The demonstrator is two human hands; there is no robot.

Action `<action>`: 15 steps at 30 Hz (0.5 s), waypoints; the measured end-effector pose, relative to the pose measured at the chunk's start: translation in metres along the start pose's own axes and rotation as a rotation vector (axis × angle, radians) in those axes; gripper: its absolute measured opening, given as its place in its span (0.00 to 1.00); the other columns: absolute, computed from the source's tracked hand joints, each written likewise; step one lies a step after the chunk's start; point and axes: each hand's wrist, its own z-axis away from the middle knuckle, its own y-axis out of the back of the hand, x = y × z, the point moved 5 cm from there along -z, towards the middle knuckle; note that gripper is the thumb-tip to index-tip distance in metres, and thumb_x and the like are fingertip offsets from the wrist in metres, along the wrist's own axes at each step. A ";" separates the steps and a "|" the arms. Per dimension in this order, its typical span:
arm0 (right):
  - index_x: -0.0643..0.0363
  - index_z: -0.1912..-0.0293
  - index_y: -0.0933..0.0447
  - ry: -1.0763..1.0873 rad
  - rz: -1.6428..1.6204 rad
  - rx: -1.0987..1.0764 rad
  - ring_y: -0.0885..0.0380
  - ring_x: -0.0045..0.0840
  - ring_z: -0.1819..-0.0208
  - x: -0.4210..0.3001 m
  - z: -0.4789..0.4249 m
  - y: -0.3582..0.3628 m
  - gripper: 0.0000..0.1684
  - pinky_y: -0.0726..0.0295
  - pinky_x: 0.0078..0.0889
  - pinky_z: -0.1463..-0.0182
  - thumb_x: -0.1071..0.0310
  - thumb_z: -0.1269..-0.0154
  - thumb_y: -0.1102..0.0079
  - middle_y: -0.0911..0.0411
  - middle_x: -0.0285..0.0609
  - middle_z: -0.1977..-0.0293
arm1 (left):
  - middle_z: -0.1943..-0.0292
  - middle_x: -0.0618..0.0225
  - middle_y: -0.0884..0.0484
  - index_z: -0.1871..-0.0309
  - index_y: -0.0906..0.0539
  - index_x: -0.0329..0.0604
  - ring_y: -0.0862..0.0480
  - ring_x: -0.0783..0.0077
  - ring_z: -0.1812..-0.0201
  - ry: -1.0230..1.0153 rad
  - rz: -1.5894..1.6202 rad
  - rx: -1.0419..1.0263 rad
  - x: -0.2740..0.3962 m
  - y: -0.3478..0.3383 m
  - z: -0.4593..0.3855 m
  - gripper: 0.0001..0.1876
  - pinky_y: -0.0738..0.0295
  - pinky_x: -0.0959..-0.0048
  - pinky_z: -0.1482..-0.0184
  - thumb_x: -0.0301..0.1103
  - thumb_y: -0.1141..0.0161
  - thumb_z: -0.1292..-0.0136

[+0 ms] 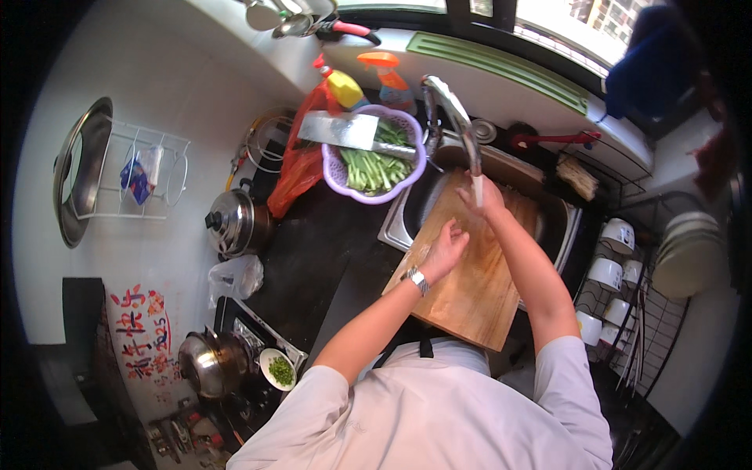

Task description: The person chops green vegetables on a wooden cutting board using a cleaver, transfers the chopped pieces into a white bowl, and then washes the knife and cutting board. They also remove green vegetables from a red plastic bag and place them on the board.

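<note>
A wooden cutting board (pixel 470 267) lies tilted across the stainless steel sink (pixel 395 223), its near end reaching towards my body. My left hand (pixel 445 254), with a metal watch on the wrist, hovers over the board with its fingers loosely curled and nothing seen in them. Under the spout of the chrome faucet (pixel 464 120), my right hand (pixel 489 198) has its fingers apart. A whitish strip, apparently running water, passes in front of it. Left of the faucet, a cleaver (pixel 346 129) rests across a purple plastic basket (pixel 376 198) of cut green vegetables (pixel 376 170).
A red plastic bag (pixel 299 164), a yellow bottle (pixel 345 89) and an orange-topped spray bottle (pixel 392 82) stand by the basket. Pots (pixel 232 223) and a dish of chopped greens (pixel 281 370) are at left. White cups (pixel 605 274) hang on a rack at right.
</note>
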 end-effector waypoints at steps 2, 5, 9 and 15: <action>0.60 0.46 0.25 0.043 -0.033 -0.036 0.19 0.44 0.56 -0.010 -0.015 -0.011 0.28 0.21 0.42 0.51 0.57 0.43 0.32 0.19 0.54 0.58 | 0.41 0.54 0.25 0.36 0.31 0.36 0.23 0.55 0.43 -0.222 -0.284 0.052 -0.004 0.019 0.015 0.25 0.30 0.61 0.40 0.37 0.43 0.33; 0.59 0.51 0.22 0.170 -0.187 0.064 0.17 0.39 0.65 -0.011 -0.043 -0.030 0.25 0.20 0.39 0.59 0.53 0.40 0.32 0.17 0.50 0.65 | 0.45 0.48 0.24 0.45 0.25 0.33 0.24 0.48 0.44 -0.416 -0.556 0.163 0.005 0.045 0.043 0.21 0.29 0.60 0.40 0.33 0.39 0.39; 0.59 0.61 0.16 0.205 -0.323 0.054 0.29 0.15 0.77 -0.025 -0.048 -0.026 0.12 0.28 0.25 0.72 0.61 0.38 0.33 0.21 0.35 0.78 | 0.46 0.48 0.24 0.46 0.24 0.32 0.25 0.48 0.44 -0.380 -0.621 0.306 -0.001 0.082 0.077 0.20 0.30 0.60 0.39 0.33 0.39 0.39; 0.63 0.58 0.18 -0.252 -0.725 -0.031 0.29 0.14 0.75 0.040 -0.055 -0.035 0.22 0.30 0.19 0.71 0.52 0.38 0.32 0.22 0.29 0.73 | 0.46 0.48 0.24 0.47 0.24 0.32 0.23 0.49 0.45 -0.287 -0.482 0.381 -0.029 0.107 0.093 0.19 0.28 0.60 0.41 0.34 0.40 0.38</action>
